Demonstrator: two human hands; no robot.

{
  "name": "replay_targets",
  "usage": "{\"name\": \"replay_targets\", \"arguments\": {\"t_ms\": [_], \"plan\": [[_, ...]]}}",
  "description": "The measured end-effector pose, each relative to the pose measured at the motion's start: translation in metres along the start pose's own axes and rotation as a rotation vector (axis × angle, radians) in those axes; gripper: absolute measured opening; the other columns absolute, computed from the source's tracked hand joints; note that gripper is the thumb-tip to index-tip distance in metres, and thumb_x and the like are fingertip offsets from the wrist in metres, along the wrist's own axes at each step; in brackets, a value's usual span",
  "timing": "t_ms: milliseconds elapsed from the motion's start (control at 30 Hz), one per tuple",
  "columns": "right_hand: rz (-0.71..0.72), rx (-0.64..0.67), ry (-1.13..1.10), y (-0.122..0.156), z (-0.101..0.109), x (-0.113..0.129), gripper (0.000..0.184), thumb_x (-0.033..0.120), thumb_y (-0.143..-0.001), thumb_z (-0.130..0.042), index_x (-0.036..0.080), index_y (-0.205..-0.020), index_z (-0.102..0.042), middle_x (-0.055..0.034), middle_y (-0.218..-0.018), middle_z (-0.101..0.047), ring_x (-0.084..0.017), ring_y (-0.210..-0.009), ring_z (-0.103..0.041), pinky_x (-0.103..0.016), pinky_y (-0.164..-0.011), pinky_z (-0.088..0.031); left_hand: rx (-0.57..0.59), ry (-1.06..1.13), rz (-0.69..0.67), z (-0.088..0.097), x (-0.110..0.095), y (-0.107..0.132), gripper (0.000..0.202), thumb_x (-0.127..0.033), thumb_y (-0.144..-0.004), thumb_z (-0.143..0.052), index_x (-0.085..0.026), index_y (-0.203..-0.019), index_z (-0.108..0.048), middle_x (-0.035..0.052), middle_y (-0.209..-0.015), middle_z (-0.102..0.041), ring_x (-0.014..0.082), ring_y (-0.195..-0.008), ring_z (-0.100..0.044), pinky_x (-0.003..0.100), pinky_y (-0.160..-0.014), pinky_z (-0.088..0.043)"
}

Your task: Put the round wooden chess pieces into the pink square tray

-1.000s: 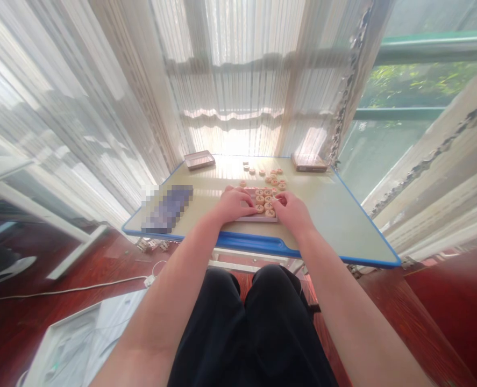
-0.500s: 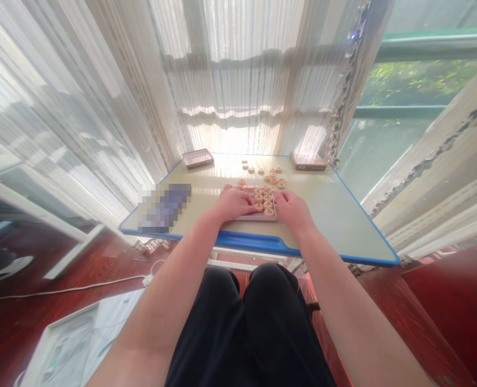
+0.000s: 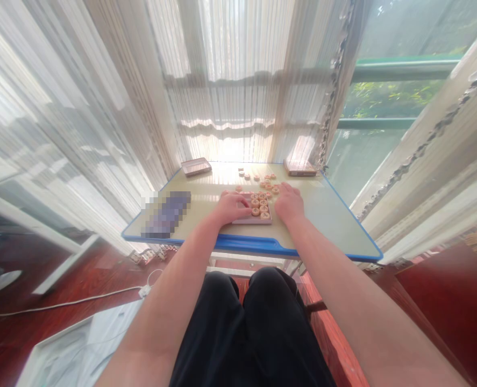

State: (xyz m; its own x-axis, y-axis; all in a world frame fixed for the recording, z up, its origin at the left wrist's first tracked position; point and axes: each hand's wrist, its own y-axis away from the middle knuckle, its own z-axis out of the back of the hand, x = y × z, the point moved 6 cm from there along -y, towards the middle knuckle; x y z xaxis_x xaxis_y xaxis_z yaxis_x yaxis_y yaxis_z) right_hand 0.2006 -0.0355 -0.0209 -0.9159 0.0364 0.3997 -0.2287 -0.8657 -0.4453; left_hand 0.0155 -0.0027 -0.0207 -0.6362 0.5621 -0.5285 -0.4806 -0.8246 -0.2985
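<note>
A shallow open box (image 3: pixel 244 221) lies near the front edge of the table, with Chinese chess pieces (image 3: pixel 255 211) in rows at its right side. My left hand (image 3: pixel 232 208) rests over the box's left part, thumb and index finger apart, thumb tip beside the front piece. What lies under its palm is hidden. To the right of the box, my right hand (image 3: pixel 290 203) hovers low over the table, fingers bent forward and thumb apart. Its fingertips are next to a loose chess piece (image 3: pixel 276 190); I see nothing held in it.
More loose pieces (image 3: pixel 256 177) are scattered behind the box. A shallow lid (image 3: pixel 197 167) stands at the back left, another flat box (image 3: pixel 300 167) at the back right. A blurred dark object (image 3: pixel 168 214) lies on the left. Blue edging (image 3: pixel 254 243) borders the table; curtains hang behind.
My right hand has left the box's right edge and moved forward to the loose pieces. My left hand stays at the box. The camera view has shifted slightly.
</note>
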Motion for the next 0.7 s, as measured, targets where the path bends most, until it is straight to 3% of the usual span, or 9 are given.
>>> {"name": "replay_targets", "arguments": {"t_ms": [100,233,400,700], "plan": [[-0.042,0.094,0.050,-0.005,-0.012,-0.005,0.046,0.011,-0.078,-0.041,0.018,-0.121,-0.057,-0.0101,-0.133,-0.052,-0.030,-0.117,-0.042,-0.043,-0.095,-0.034,-0.004,-0.021,0.009,-0.001,0.000,0.000,0.025,-0.047,-0.066,-0.067,-0.023,-0.075,-0.071,0.0038,-0.090,-0.066,0.0277,-0.112,-0.045,0.041,-0.100,-0.035],[-0.065,0.037,0.046,-0.002,-0.008,-0.009,0.031,0.019,-0.083,-0.041,0.012,-0.102,-0.064,-0.0178,-0.111,-0.062,-0.028,-0.105,-0.050,-0.041,-0.091,-0.037,-0.019,-0.043,0.000,-0.001,0.000,0.000,0.024,-0.046,-0.068,-0.065,-0.023,-0.073,-0.071,0.0035,-0.093,-0.066,0.0278,-0.113,-0.045,0.044,-0.106,-0.028],[-0.105,-0.010,0.042,0.002,0.001,-0.015,0.023,0.026,-0.080,-0.048,0.013,-0.080,-0.067,-0.0130,-0.085,-0.068,-0.025,-0.089,-0.056,-0.036,-0.087,-0.038,-0.056,-0.033,0.001,0.000,0.001,0.000,0.027,-0.048,-0.071,-0.063,-0.022,-0.074,-0.070,0.0041,-0.093,-0.066,0.0269,-0.111,-0.047,0.042,-0.100,-0.035],[-0.089,-0.007,0.044,0.006,0.006,-0.012,0.018,0.024,-0.076,-0.050,0.015,-0.074,-0.066,-0.0102,-0.080,-0.069,-0.022,-0.083,-0.058,-0.034,-0.087,-0.036,-0.212,-0.027,-0.060,0.008,-0.001,0.000,0.029,-0.044,-0.080,-0.055,-0.019,-0.068,-0.065,0.0058,-0.085,-0.063,0.0199,-0.091,-0.058,0.033,-0.087,-0.045]]}}
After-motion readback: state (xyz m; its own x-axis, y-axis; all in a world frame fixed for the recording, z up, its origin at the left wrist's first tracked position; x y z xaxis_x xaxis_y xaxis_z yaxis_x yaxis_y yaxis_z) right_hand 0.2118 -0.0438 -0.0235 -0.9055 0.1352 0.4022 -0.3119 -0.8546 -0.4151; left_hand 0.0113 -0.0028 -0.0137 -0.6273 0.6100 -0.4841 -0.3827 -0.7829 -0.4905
